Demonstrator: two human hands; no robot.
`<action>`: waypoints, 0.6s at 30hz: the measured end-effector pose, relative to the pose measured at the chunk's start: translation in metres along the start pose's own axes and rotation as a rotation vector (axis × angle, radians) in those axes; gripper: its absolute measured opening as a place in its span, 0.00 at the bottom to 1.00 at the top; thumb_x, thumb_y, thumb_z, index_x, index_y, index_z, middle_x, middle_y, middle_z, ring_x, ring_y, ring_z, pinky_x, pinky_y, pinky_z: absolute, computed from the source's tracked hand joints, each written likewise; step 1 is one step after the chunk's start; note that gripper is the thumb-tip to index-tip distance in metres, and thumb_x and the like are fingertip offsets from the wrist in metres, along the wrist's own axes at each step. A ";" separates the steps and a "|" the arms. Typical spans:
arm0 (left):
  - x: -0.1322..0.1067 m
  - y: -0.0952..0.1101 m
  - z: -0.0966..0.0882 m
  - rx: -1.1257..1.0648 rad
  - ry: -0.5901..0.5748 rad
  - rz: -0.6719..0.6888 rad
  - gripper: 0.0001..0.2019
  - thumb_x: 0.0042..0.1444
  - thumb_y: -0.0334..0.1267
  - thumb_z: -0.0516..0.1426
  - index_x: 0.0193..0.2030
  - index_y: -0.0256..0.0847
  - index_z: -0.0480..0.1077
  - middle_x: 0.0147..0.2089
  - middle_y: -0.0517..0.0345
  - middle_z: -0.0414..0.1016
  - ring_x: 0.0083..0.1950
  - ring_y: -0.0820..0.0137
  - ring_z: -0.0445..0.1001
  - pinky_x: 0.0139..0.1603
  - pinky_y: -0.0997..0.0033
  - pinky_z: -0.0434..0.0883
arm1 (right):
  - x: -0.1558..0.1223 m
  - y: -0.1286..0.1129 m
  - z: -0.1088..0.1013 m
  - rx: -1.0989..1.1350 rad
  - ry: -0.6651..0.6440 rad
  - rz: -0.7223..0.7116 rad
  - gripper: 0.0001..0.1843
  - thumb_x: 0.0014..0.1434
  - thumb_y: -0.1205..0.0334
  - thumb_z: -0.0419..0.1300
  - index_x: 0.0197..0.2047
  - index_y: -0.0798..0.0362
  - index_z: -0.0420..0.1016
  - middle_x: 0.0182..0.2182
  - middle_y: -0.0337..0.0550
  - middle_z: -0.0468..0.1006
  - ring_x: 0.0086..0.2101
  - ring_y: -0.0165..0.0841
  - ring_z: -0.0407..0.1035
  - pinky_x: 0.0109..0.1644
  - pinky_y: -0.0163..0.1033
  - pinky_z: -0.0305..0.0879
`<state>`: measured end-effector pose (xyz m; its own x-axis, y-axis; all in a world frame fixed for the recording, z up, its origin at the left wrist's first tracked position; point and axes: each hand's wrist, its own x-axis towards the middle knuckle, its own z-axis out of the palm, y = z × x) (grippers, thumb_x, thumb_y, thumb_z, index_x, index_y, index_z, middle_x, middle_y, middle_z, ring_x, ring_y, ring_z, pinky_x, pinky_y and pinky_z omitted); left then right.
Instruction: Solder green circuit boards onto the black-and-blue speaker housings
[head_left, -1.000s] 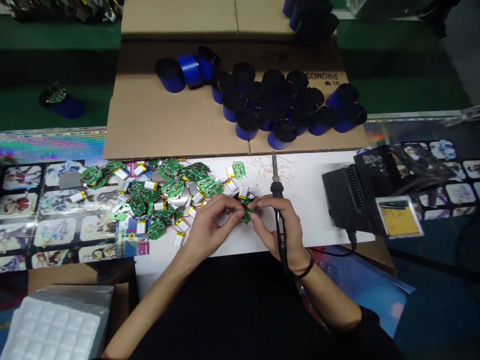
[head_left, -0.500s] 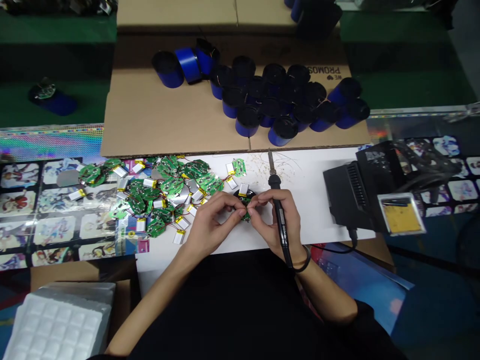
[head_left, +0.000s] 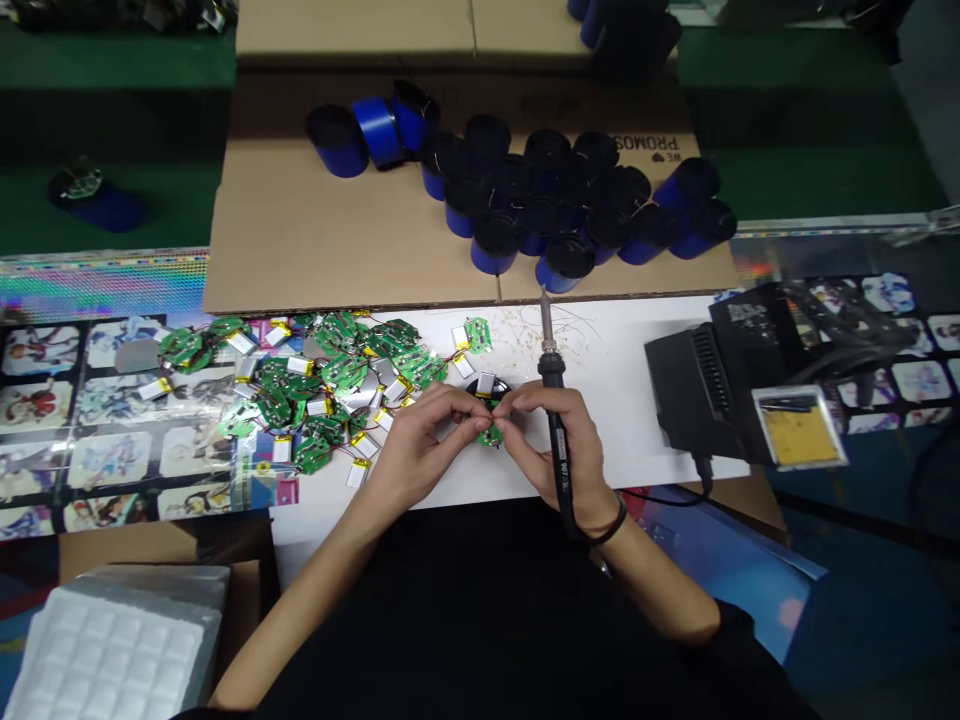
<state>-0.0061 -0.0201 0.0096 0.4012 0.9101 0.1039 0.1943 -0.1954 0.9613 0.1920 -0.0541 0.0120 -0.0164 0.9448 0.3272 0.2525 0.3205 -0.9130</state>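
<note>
Since the left hand [head_left: 418, 442] has its fingertips pinched on a small green circuit board [head_left: 491, 435], that board is the piece in play: it is held just over the white sheet [head_left: 622, 390], mid-frame, beside a round black cap [head_left: 498, 388] with a foil battery [head_left: 486, 383] lying against it. Right hand [head_left: 559, 440] is clenched round a soldering iron [head_left: 553, 372], tip up and clear of the work, its fingertips meeting the board's edge. So left grip is closed on the board, right grip closed on the iron and helping steady the board. Looks like the fit-up step, lining up board and battery at the cap. Next move likely calls for a steady hold and the iron tip turned down onto the joint. Loose boards [head_left: 274, 405] and batteries [head_left: 300, 367] are heaped to the left; blue cans [head_left: 495, 255] stand on cardboard [head_left: 315, 250] beyond.
</note>
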 end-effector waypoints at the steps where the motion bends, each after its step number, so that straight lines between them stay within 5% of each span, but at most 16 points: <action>1: 0.000 0.001 0.000 0.021 0.001 0.019 0.02 0.71 0.37 0.64 0.45 0.44 0.78 0.41 0.58 0.81 0.43 0.69 0.76 0.47 0.68 0.72 | 0.000 0.000 0.001 -0.016 0.007 0.005 0.21 0.65 0.74 0.68 0.55 0.43 0.71 0.45 0.40 0.83 0.47 0.37 0.81 0.54 0.48 0.78; 9: 0.000 0.007 -0.001 0.347 0.119 0.374 0.10 0.65 0.28 0.68 0.49 0.41 0.75 0.44 0.55 0.82 0.44 0.67 0.77 0.49 0.64 0.71 | -0.003 -0.003 0.000 -0.091 0.045 0.047 0.18 0.66 0.71 0.70 0.53 0.44 0.73 0.42 0.38 0.85 0.43 0.35 0.81 0.49 0.43 0.77; 18: -0.002 0.004 0.003 0.260 0.077 0.251 0.05 0.71 0.28 0.62 0.46 0.41 0.71 0.41 0.57 0.78 0.44 0.67 0.74 0.49 0.65 0.71 | -0.005 0.000 -0.002 -0.139 0.005 -0.017 0.18 0.66 0.72 0.68 0.53 0.43 0.72 0.43 0.40 0.84 0.43 0.37 0.81 0.49 0.47 0.78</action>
<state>-0.0034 -0.0238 0.0130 0.3986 0.8447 0.3571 0.3236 -0.4939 0.8071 0.1944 -0.0589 0.0108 -0.0170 0.9389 0.3438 0.3842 0.3236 -0.8647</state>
